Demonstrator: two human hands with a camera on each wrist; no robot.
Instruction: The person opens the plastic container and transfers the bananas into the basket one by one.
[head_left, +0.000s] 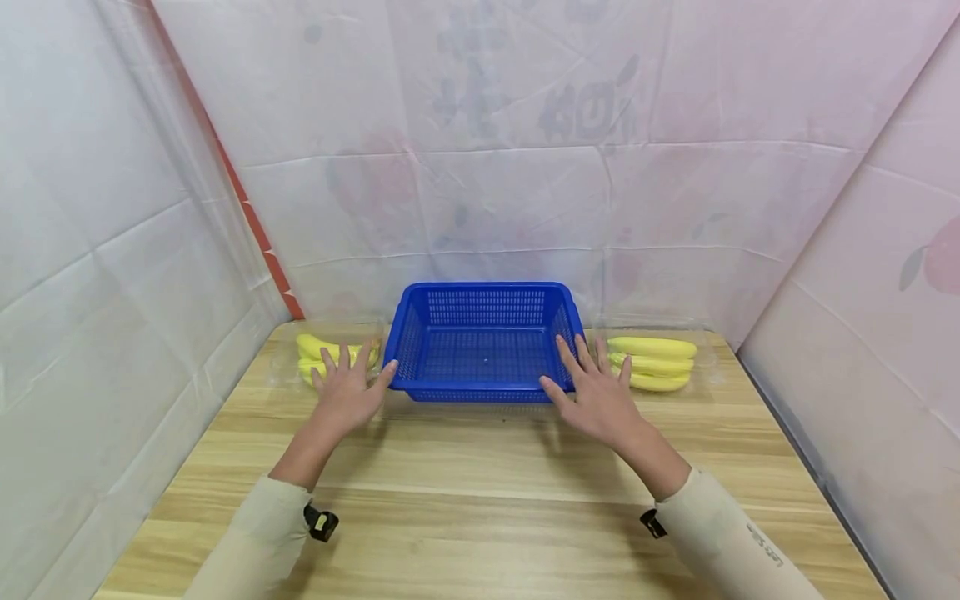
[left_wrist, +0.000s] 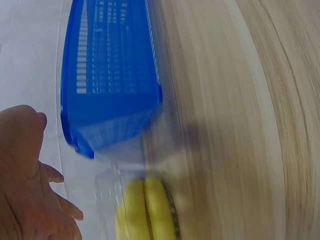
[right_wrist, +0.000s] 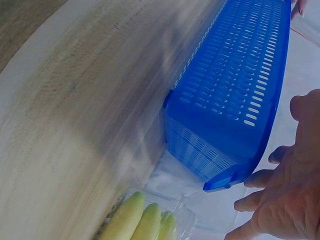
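A blue plastic basket (head_left: pixel 483 385) with slotted walls sits at the back of the wooden table, nothing inside it. My left hand (head_left: pixel 347 398), fingers spread, hovers by the basket's left side, its thumb close to the front corner. My right hand (head_left: pixel 597 400) is spread over the right front corner in the head view; the right wrist view shows its fingers beside the basket's rim (right_wrist: pixel 270 125). Yellow bananas (head_left: pixel 318 346) in a clear plastic box lie left of the basket, partly hidden by my left hand. More bananas (head_left: pixel 656 364) in another clear box lie to the right.
The wooden table (head_left: pixel 480 500) reaches toward me in front of the basket. White printed sheeting (head_left: pixel 487 200) stands close behind the basket, and similar sheets hang along the left (head_left: pixel 135 317) and right (head_left: pixel 877 333) sides.
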